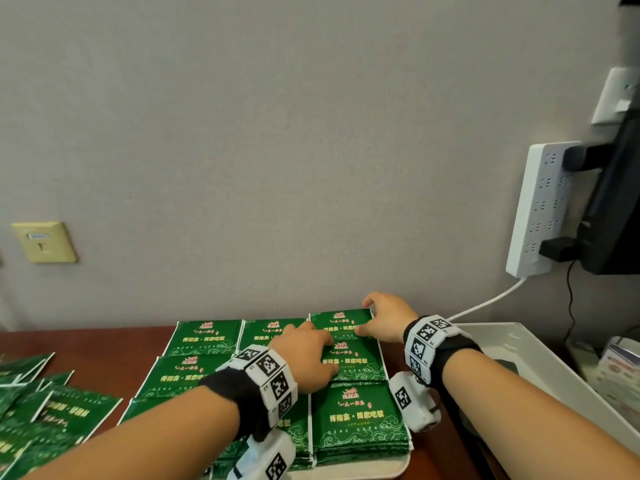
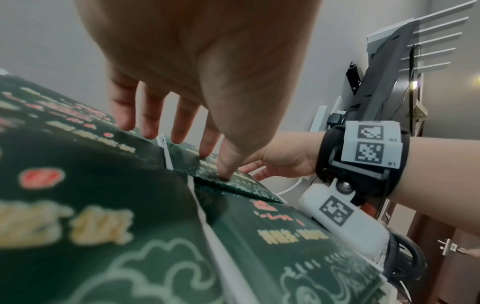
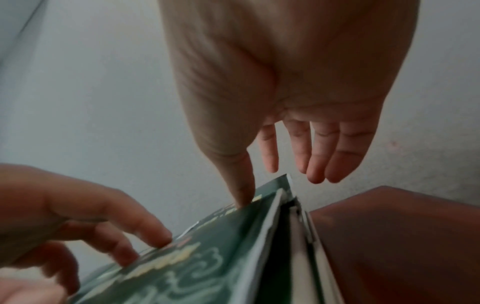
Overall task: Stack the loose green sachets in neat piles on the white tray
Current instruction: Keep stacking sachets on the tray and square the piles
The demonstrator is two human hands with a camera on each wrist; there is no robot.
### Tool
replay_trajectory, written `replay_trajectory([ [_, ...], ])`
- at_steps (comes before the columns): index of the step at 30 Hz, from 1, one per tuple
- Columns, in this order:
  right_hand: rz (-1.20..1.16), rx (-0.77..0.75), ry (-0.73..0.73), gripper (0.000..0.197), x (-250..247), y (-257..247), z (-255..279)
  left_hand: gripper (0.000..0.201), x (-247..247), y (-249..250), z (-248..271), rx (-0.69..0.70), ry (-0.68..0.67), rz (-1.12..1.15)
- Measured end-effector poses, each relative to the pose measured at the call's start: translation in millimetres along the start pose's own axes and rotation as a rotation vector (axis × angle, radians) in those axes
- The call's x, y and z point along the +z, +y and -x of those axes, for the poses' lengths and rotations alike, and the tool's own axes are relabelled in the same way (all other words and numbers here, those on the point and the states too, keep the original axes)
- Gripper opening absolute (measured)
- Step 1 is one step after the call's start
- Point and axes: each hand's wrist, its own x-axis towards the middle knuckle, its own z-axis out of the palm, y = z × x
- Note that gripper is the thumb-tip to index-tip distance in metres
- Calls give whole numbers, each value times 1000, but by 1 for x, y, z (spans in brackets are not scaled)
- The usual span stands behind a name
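A white tray [image 1: 363,467] on the brown table holds green sachets in piles, in rows of three. My left hand [image 1: 308,355] lies flat on the top sachet [image 1: 360,362] of the middle pile in the right-hand row, fingertips and thumb pressing it; in the left wrist view that sachet [image 2: 233,185] sits slightly askew under the thumb of my left hand [image 2: 215,164]. My right hand [image 1: 384,317] rests its thumb on the far right pile [image 1: 341,318], with its fingers past the far edge. Loose sachets [image 1: 52,420] lie scattered at the left.
The wall stands directly behind the tray. An empty white bin [image 1: 519,344] sits at the right. Above it a white power strip [image 1: 536,209] with plugs and a white cable hangs on the wall, beside a dark screen [image 1: 616,202]. Bare table [image 1: 104,344] shows left of the tray.
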Motion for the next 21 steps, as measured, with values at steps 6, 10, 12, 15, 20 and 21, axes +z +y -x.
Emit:
replay_trajectory([
  [6,54,-8,-33,55,0,-2,5,57,3,1,3,11,17,-30],
  [10,53,-7,-19,53,1,-4,6,57,3,3,5,15,23,-54],
  [12,56,-4,-14,54,1,-5,7,57,3,3,6,15,18,-58],
  [15,62,-2,-10,55,1,-6,8,58,3,2,8,16,23,-48],
  [20,130,-2,0,48,-2,-9,14,57,4,-3,14,19,34,-32],
  [21,134,-6,5,46,-4,-9,17,57,4,-4,17,22,40,-23],
])
